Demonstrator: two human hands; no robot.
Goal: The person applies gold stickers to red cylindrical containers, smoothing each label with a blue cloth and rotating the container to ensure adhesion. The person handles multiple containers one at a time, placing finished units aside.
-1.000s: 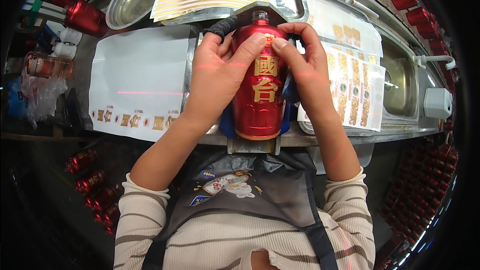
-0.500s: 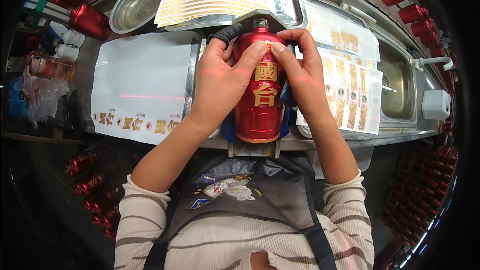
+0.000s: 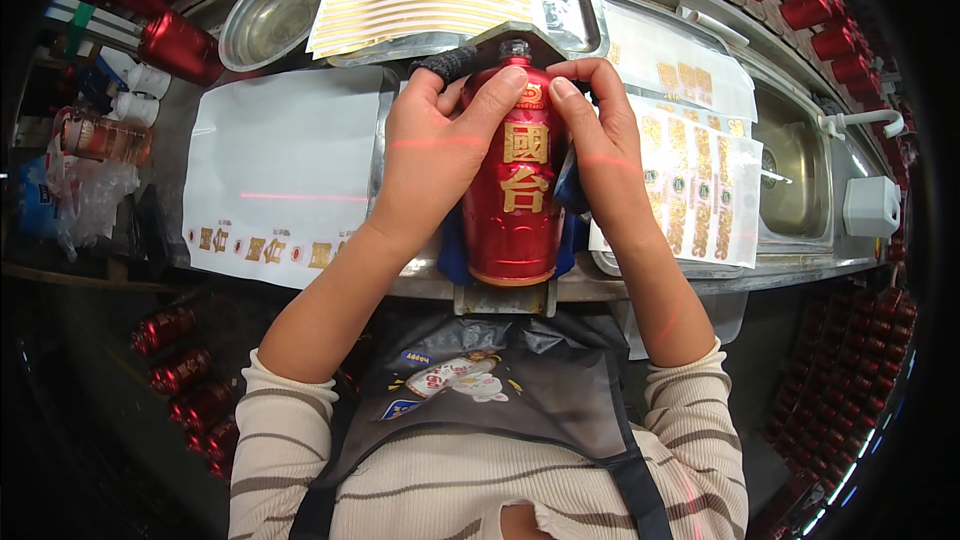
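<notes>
A glossy red bottle (image 3: pixel 512 245) with a bare neck lies in front of me on a metal stand (image 3: pixel 503 302) lined with blue cloth (image 3: pixel 452 265). Large gold characters (image 3: pixel 525 168) run down its front, and a small red-and-gold emblem (image 3: pixel 530 93) sits near its shoulder. My left hand (image 3: pixel 435 155) grips the bottle's left side, its thumb on the shoulder beside the emblem; a dark cover wraps one finger. On the other side, my right hand (image 3: pixel 605 145) curls its fingers around the shoulder, its thumb at the emblem's right edge. The fingertips behind the bottle are hidden.
A white sheet (image 3: pixel 280 140) with gold decals lies left, and more decal sheets (image 3: pixel 715 180) lie right. Behind are a tray (image 3: pixel 565 0) with gold-striped sheets and a metal bowl (image 3: pixel 265 25). A sink (image 3: pixel 795 205) stands far right. Several red bottles (image 3: pixel 180 45) surround the bench.
My thumbs have moved apart, the right one slightly to the right, uncovering the small emblem between them. Both hands remain on the bottle.
</notes>
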